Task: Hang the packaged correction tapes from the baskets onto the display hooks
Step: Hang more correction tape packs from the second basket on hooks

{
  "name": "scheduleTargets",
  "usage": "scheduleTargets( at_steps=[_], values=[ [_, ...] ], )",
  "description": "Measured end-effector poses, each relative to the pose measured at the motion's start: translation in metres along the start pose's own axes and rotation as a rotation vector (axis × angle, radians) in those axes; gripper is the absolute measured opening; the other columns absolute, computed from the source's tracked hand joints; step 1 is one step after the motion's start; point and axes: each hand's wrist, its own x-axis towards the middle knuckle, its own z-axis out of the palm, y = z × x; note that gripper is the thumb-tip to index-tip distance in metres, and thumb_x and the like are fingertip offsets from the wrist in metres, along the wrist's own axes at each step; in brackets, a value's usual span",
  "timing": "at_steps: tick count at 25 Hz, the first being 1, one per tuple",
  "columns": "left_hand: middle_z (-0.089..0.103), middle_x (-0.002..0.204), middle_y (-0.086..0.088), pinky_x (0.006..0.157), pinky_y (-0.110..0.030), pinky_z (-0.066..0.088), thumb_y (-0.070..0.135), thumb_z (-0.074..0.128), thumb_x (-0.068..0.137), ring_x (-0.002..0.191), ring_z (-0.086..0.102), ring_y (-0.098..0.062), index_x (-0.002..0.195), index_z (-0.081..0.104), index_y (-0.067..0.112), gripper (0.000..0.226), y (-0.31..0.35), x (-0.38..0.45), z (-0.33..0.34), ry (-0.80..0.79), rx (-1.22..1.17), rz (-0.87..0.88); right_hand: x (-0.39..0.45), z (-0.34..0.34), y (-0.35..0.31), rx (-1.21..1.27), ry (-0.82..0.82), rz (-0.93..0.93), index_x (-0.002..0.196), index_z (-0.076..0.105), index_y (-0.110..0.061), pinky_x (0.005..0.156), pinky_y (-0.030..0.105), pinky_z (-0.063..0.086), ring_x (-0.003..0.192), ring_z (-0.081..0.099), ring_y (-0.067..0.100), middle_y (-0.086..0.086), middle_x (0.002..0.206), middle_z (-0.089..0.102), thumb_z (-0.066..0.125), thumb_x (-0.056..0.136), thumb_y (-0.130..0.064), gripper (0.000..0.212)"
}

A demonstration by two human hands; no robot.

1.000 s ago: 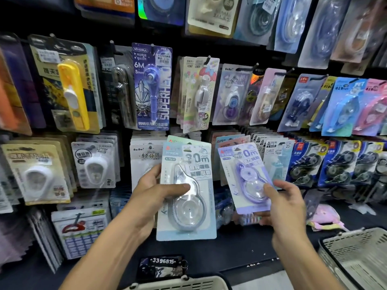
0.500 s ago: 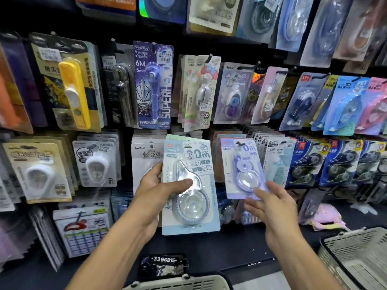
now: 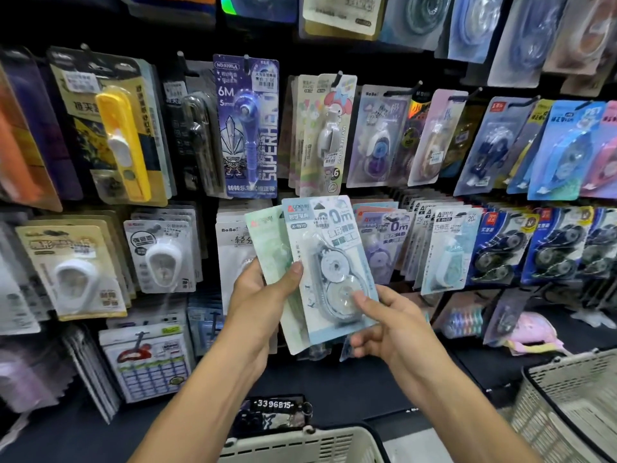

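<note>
Left hand (image 3: 257, 305) grips a small fan of correction tape packs, thumb clamped across the front of the green pack (image 3: 270, 248), other fingers hidden behind. Right hand (image 3: 390, 325) pinches the lower edge of the front blue pack (image 3: 329, 262), thumb on the clear blister, fingers curled under the card. Both packs are in the air in front of the display, just below the purple pack (image 3: 248, 128), not on any hook.

Step in hand, as I judge it: peel the blue pack off the stack and hang it. Doing it well means sliding the right-hand grip up toward the middle so the card doesn't flop, keeping the hang hole at the top free of fingers, and matching it to the same-brand row (image 3: 394, 235) just to the right. Line the hole up square with the hook tip, then push straight back. The left hand should hold the rest clear. Baskets sit below at centre (image 3: 300, 444) and right (image 3: 567, 406).
</note>
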Motion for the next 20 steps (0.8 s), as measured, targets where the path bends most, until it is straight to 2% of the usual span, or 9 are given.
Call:
scheduleTargets(
  at_steps=[2,5,7,10,12,15,17,20],
  values=[
    [0.080,0.099,0.007,0.064,-0.026,0.060,0.016,0.071,0.092,0.088,0.078,-0.014,0.105,0.071,0.025,0.015,0.000,0.002,-0.002,0.045,0.020,0.029,0.002,-0.007,0.000,0.089,0.077,0.017,0.103,0.066,-0.009,0.044,0.029,0.053,0.047,0.060,0.018,0.006,0.077,0.074,0.074,0.079,-0.029,0.033],
    [0.080,0.099,0.008,0.070,-0.027,0.060,0.014,0.072,0.090,0.090,0.077,-0.013,0.104,0.071,0.024,0.017,0.004,0.004,-0.007,0.066,0.038,0.068,0.005,-0.024,-0.005,0.138,0.299,-0.022,0.097,0.062,-0.009,0.037,0.025,0.047,0.042,0.057,0.015,0.002,0.060,0.068,0.070,0.091,-0.024,0.018],
    [0.080,0.101,0.009,0.065,-0.022,0.059,0.011,0.070,0.093,0.090,0.077,-0.011,0.106,0.071,0.023,0.018,0.006,0.005,-0.011,0.060,0.024,0.059,0.007,-0.036,-0.007,0.144,0.423,-0.051,0.098,0.062,-0.008,0.034,0.024,0.043,0.037,0.054,0.014,0.003,0.058,0.065,0.070,0.092,-0.021,0.016],
    [0.080,0.103,0.008,0.069,-0.027,0.058,0.010,0.065,0.096,0.091,0.077,-0.011,0.109,0.071,0.023,0.019,0.008,0.005,-0.012,0.074,-0.008,0.024,0.010,-0.046,-0.004,0.096,0.551,-0.076,0.105,0.064,-0.008,0.034,0.023,0.044,0.036,0.050,0.017,0.010,0.065,0.066,0.074,0.089,-0.019,0.022],
    [0.080,0.102,0.008,0.068,-0.028,0.058,0.010,0.065,0.097,0.090,0.077,-0.011,0.109,0.071,0.023,0.019,0.009,0.005,-0.012,0.081,-0.023,0.007,0.012,-0.047,-0.003,0.098,0.600,-0.110,0.103,0.063,-0.010,0.033,0.022,0.041,0.034,0.047,0.016,0.007,0.061,0.067,0.074,0.088,-0.018,0.020],
    [0.080,0.101,0.009,0.060,-0.022,0.059,0.011,0.065,0.096,0.088,0.077,-0.010,0.110,0.071,0.023,0.018,0.009,0.003,-0.013,0.081,-0.018,-0.001,0.015,-0.048,-0.007,0.118,0.647,-0.168,0.102,0.057,-0.017,0.033,0.024,0.041,0.036,0.049,0.013,0.005,0.079,0.069,0.076,0.088,-0.018,0.023],
    [0.080,0.102,0.009,0.059,-0.020,0.059,0.012,0.065,0.097,0.089,0.077,-0.011,0.110,0.071,0.023,0.019,0.010,0.002,-0.014,0.081,-0.013,-0.003,0.017,-0.048,-0.007,0.166,0.652,-0.156,0.116,0.052,-0.016,0.039,0.029,0.049,0.043,0.055,0.015,0.007,0.088,0.066,0.077,0.088,-0.016,0.038],
    [0.080,0.102,0.009,0.067,-0.026,0.059,0.012,0.064,0.098,0.090,0.077,-0.010,0.111,0.070,0.024,0.018,0.011,0.002,-0.014,0.079,-0.008,-0.028,0.018,-0.047,-0.002,0.377,0.556,-0.047,0.143,0.036,-0.017,0.066,0.036,0.059,0.081,0.069,0.027,0.011,0.112,0.056,0.073,0.090,-0.006,0.066]
  ],
)
